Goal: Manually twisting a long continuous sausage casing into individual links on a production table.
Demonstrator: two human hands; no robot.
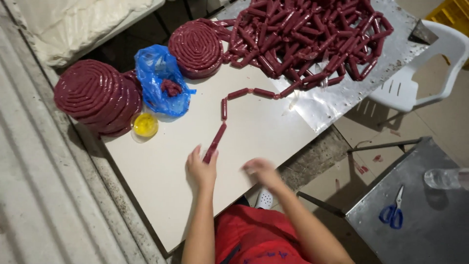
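Your hands work a chain of red sausage links on the white table [161, 171].

Your left hand [201, 168] rests on the table with its fingers closed on the near end of the sausage chain [223, 108], which runs from your grip away across the table to the big loose pile of links [308, 36] at the table's far end. Your right hand [261, 171] is blurred just right of the left one, at the table's near edge; I cannot tell whether its fingers are apart or together. On the table's left side sit a blue plastic bag [159, 80], a small yellow-filled cup [145, 125] and two coiled sausage stacks [95, 95] [196, 48]. Blue-handled scissors [393, 210] lie on a metal surface well right of the table.
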